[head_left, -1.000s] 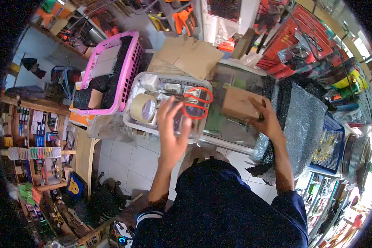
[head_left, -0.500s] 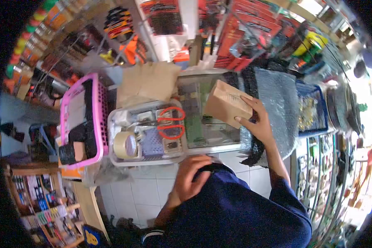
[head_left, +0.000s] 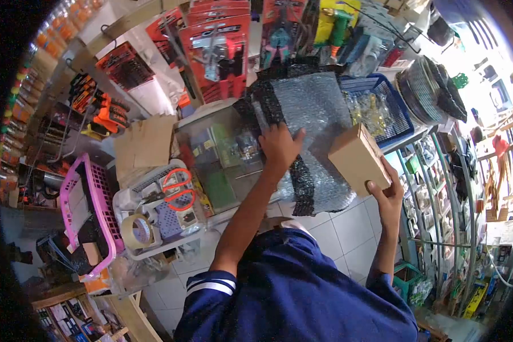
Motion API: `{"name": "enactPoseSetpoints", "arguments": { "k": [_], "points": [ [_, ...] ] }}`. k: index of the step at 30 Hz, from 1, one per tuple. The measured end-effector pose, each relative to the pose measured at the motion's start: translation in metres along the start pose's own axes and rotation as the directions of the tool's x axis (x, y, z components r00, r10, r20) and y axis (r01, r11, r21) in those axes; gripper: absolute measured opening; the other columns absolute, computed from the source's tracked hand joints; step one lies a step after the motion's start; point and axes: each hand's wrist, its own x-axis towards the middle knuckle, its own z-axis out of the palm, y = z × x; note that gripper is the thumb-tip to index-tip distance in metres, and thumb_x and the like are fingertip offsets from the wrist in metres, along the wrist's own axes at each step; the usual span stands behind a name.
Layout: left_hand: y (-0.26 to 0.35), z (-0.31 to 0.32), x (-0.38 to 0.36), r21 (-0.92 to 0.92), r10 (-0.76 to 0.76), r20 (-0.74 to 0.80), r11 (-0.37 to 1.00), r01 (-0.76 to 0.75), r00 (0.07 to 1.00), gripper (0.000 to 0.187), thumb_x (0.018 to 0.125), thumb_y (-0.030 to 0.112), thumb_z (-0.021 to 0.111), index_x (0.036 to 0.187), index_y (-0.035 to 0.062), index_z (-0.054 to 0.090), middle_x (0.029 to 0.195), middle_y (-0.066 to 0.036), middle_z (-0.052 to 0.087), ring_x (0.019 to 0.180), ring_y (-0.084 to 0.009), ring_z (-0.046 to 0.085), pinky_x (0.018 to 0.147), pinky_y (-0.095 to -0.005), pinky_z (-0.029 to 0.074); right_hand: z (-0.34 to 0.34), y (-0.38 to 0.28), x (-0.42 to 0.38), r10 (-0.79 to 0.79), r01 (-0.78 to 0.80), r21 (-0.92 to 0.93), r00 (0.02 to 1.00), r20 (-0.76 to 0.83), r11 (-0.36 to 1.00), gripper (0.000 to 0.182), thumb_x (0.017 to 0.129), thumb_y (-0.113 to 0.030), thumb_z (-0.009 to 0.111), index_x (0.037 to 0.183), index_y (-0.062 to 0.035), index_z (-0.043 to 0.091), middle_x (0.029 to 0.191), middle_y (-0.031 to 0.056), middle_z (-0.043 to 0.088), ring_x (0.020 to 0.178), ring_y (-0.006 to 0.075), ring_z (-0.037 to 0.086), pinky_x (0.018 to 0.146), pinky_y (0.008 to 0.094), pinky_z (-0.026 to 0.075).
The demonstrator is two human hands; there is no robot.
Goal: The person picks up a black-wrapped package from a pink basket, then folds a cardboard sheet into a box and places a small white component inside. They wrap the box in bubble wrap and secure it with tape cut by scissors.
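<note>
Glass counter [head_left: 240, 180], bubbly wrap [head_left: 319, 108], R hand [head_left: 389, 197] w/ cardbd box [head_left: 354, 162]

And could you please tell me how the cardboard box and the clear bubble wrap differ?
The cardboard box is plain matte brown, while the clear bubble wrap is silvery and shiny. The box is compact with straight edges; the wrap is a wider sheet. The box is held tilted in the right hand, whereas the wrap lies spread out, the left hand at its side.
</note>
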Motion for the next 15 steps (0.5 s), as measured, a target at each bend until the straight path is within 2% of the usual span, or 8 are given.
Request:
{"name": "enactPoseSetpoints", "arguments": {
  "k": [1,4,7,10,13,14,15],
  "points": [
    [0.0,0.007,0.006,0.056,-0.054,0.057,0.997,0.051,0.997,0.045,0.089,0.049,0.073,0.097,0.0049,0.071,0.094,-0.016,0.073,0.095,-0.0398,0.067,0.081,-0.0544,0.048,-0.008,0.006,-0.004,0.013,-0.013,-0.006,1.0,-0.017,1.0,0.069,0.084,-0.003,0.079,0.147,0.0045,0.053,0.14,0.0148,0.056,0.13,0.0256,0.057,0.105,0.0382,0.053],
    [-0.013,0.027,0.013,0.012,-0.061,0.051,0.998,0.061,0.997,0.046,0.089,0.051,0.073,0.095,0.0059,0.071,0.089,-0.017,0.072,0.091,-0.0381,0.069,0.079,-0.056,0.047,-0.02,0.016,-0.011,0.043,-0.042,0.02,0.998,-0.047,0.999,0.068,0.084,-0.002,0.079,0.147,0.0038,0.053,0.139,0.0142,0.056,0.131,0.0253,0.055,0.106,0.0384,0.051],
    [-0.025,0.031,0.016,-0.131,-0.063,-0.003,0.99,0.062,0.998,0.042,0.09,0.046,0.074,0.09,0.0051,0.068,0.085,-0.017,0.071,0.082,-0.0358,0.07,0.075,-0.0543,0.049,-0.026,0.02,-0.015,0.052,-0.052,0.007,0.997,-0.051,0.999,0.068,0.085,-0.003,0.079,0.147,0.0035,0.053,0.139,0.0138,0.055,0.13,0.0247,0.056,0.107,0.0381,0.05],
    [-0.03,0.009,0.013,-0.394,-0.01,-0.123,0.918,-0.04,0.992,0.034,0.095,0.035,0.072,0.09,0.0033,0.063,0.079,-0.017,0.069,0.077,-0.034,0.07,0.07,-0.0506,0.052,-0.03,0.026,-0.015,0.049,-0.049,0.001,0.998,-0.05,0.999,0.068,0.085,-0.005,0.08,0.147,0.0036,0.054,0.139,0.0137,0.055,0.13,0.0244,0.056,0.107,0.0381,0.05],
    [-0.039,-0.017,0.002,-0.57,-0.046,-0.149,0.82,-0.048,0.988,0.022,0.103,0.024,0.064,0.095,0.0042,0.059,0.084,-0.016,0.07,0.08,-0.0333,0.071,0.07,-0.0446,0.055,-0.027,0.024,-0.012,0.027,-0.026,0.024,0.999,-0.046,0.999,0.068,0.085,-0.006,0.08,0.147,0.0039,0.054,0.14,0.0146,0.056,0.131,0.0245,0.056,0.107,0.0384,0.049],
    [-0.041,-0.022,-0.002,-0.772,-0.188,-0.083,0.633,0.056,0.979,0.019,0.104,0.023,0.062,0.099,0.0053,0.058,0.088,-0.015,0.071,0.082,-0.0324,0.072,0.071,-0.0437,0.056,-0.024,0.023,-0.011,0.003,-0.001,0.032,0.999,-0.047,0.999,0.068,0.085,-0.006,0.08,0.146,0.0039,0.054,0.14,0.015,0.056,0.131,0.0244,0.056,0.108,0.0385,0.049],
    [-0.042,-0.027,-0.006,-0.912,-0.305,0.016,0.387,0.139,0.952,0.015,0.106,0.022,0.06,0.104,0.0065,0.057,0.093,-0.015,0.071,0.084,-0.0316,0.072,0.072,-0.0427,0.057,-0.022,0.023,-0.009,-0.022,0.023,0.04,0.999,-0.046,0.999,0.068,0.085,-0.007,0.08,0.146,0.0039,0.055,0.14,0.0154,0.057,0.131,0.0244,0.056,0.108,0.0386,0.048]
  ]
}}
